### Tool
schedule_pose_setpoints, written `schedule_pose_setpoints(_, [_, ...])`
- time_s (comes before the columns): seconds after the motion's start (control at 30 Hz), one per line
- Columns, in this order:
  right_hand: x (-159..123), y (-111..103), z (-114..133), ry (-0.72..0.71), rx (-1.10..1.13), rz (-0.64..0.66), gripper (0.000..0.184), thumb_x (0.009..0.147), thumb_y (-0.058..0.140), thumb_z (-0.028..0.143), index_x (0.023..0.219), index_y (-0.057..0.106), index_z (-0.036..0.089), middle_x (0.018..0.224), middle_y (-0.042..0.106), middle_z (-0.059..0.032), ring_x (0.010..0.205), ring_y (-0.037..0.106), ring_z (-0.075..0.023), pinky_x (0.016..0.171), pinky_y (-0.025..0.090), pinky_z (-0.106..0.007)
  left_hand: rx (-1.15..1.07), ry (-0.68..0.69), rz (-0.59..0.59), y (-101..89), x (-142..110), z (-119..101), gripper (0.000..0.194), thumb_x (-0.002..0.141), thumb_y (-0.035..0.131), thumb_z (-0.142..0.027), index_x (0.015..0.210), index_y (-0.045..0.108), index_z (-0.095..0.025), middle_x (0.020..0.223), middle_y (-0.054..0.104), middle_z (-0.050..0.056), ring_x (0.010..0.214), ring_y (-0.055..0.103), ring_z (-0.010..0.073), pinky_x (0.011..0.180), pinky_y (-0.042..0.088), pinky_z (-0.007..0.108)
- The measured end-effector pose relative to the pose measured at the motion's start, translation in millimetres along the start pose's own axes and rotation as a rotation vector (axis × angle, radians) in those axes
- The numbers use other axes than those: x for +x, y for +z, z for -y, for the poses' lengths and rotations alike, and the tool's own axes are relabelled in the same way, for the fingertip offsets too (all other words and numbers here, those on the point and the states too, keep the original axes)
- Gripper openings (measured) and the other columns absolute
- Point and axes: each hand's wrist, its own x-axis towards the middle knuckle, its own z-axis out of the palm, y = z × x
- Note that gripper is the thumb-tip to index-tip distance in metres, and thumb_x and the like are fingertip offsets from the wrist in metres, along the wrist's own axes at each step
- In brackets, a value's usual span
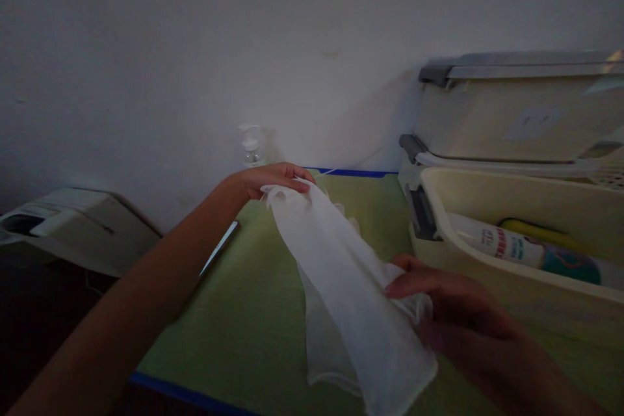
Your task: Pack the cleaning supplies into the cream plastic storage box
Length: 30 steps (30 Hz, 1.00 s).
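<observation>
A thin, soft white cloth-like piece (336, 266) stretches between my two hands above the table, slightly see-through and loosely folded; its exact kind is not clear. My left hand (280, 181) pinches its far end, thumb on top. At the near right, the fingers of my right hand (453, 312) are closed on its edge. The lower end hangs in layers with a rim-like border. Small pale, finger-like bits show behind its far side, partly hidden.
A green mat (234, 338) with blue edging covers the table. A phone-like slab (219, 248) lies near the left edge. Behind stands a clear pump bottle (250, 149). At right, an open cream bin (517, 302) holds a white tube (521, 248); a lidded box (487, 117) stands behind. A white appliance (82, 227) is at left.
</observation>
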Motion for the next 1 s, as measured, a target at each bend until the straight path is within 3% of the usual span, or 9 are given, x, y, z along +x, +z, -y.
schedule_pose_setpoints(0.1, [-1.9, 16.1, -7.9, 0.0, 0.211, 0.13, 0.027, 0.074, 0.064, 0.034, 0.101, 0.065, 0.038, 0.104, 0.057, -0.0022, 0.076, 0.057, -0.0158, 0.057, 0.044, -0.025, 0.13, -0.044, 0.155, -6.0, 18.0, -20.4, 0.031, 0.055, 0.079, -0.03, 0.081, 0.068, -0.016, 0.076, 0.068, 0.002, 0.06, 0.059, 0.0121, 0.054, 0.044, 0.021])
schedule_pose_setpoints(0.17, [-1.4, 25.1, -12.1, 0.059, 0.142, 0.184, 0.03, 0.07, 0.063, 0.025, 0.099, 0.066, 0.032, 0.095, 0.058, -0.0025, 0.07, 0.055, -0.0142, 0.055, 0.043, -0.024, 0.27, -0.1, 0.279, -1.0, 34.6, -21.3, 0.031, 0.054, 0.078, -0.033, 0.08, 0.069, -0.018, 0.077, 0.068, 0.002, 0.063, 0.059, 0.0137, 0.058, 0.045, 0.023])
schedule_pose_setpoints(0.23, [1.9, 32.0, -15.1, 0.166, -0.021, 0.146, 0.028, 0.067, 0.06, 0.021, 0.093, 0.069, 0.025, 0.086, 0.058, -0.0029, 0.065, 0.053, -0.0133, 0.055, 0.042, -0.024, 0.413, -0.165, 0.378, 9.2, 53.4, -12.1, 0.03, 0.051, 0.077, -0.034, 0.076, 0.069, -0.018, 0.073, 0.069, 0.001, 0.064, 0.058, 0.0146, 0.06, 0.045, 0.024])
schedule_pose_setpoints(0.4, [16.0, 39.8, -21.1, 0.221, -0.168, 0.121, 0.014, 0.069, 0.054, 0.014, 0.075, 0.066, 0.017, 0.056, 0.048, 0.004, 0.052, 0.042, -0.0089, 0.049, 0.034, -0.02, 0.568, -0.214, 0.435, 26.7, 82.1, 18.4, 0.027, 0.051, 0.076, -0.035, 0.069, 0.068, -0.016, 0.061, 0.066, 0.001, 0.055, 0.055, 0.0139, 0.052, 0.041, 0.023])
schedule_pose_setpoints(0.53, [19.3, 39.9, -23.3, 0.224, -0.167, 0.105, 0.017, 0.061, 0.056, 0.006, 0.073, 0.059, 0.017, 0.051, 0.036, 0.0087, 0.048, 0.035, -0.0068, 0.044, 0.026, -0.018, 0.634, -0.207, 0.468, 19.7, 76.5, 16.4, 0.029, 0.049, 0.076, -0.032, 0.073, 0.069, -0.017, 0.062, 0.066, 0.001, 0.053, 0.056, 0.0145, 0.051, 0.041, 0.024])
schedule_pose_setpoints(0.67, [15.6, 36.9, -17.8, 0.318, -0.014, 0.122, 0.036, 0.057, 0.057, 0.003, 0.09, 0.055, 0.019, 0.057, 0.039, 0.0092, 0.051, 0.039, -0.0074, 0.043, 0.026, -0.018, 0.716, -0.132, 0.393, 14.1, 69.7, 3.7, 0.024, 0.057, 0.071, -0.034, 0.073, 0.068, -0.016, 0.07, 0.068, 0.001, 0.065, 0.059, 0.016, 0.059, 0.043, 0.023])
schedule_pose_setpoints(0.8, [15.0, 32.7, -17.1, 0.403, -0.035, 0.18, 0.04, 0.061, 0.06, 0.007, 0.098, 0.051, 0.02, 0.055, 0.039, 0.01, 0.048, 0.037, -0.0079, 0.04, 0.025, -0.017, 0.857, -0.052, 0.192, 24.0, 69.5, 2.2, 0.034, 0.062, 0.071, -0.033, 0.09, 0.066, -0.015, 0.094, 0.068, 0.005, 0.087, 0.06, 0.0208, 0.074, 0.044, 0.025])
schedule_pose_setpoints(0.9, [17.8, 31.0, -27.5, 0.289, -0.176, 0.139, 0.029, 0.066, 0.059, 0.009, 0.092, 0.053, 0.019, 0.07, 0.045, 0.0048, 0.052, 0.041, -0.0071, 0.041, 0.031, -0.017, 1.01, -0.026, -0.03, 43.0, 62.4, 6.8, 0.047, 0.058, 0.074, -0.019, 0.103, 0.06, -0.01, 0.109, 0.061, 0.015, 0.102, 0.055, 0.0307, 0.086, 0.04, 0.037])
schedule_pose_setpoints(1.0, [20.9, 30.6, -36.9, 0.204, -0.24, 0.135, 0.021, 0.069, 0.057, 0.011, 0.089, 0.055, 0.018, 0.082, 0.048, 0.0004, 0.053, 0.044, -0.0066, 0.042, 0.035, -0.018, 1.119, 0.049, -0.238, 69.0, 40.6, 10.3, 0.045, 0.071, 0.06, -0.009, 0.115, 0.051, -0.01, 0.125, 0.048, 0.019, 0.118, 0.042, 0.0333, 0.095, 0.031, 0.046])
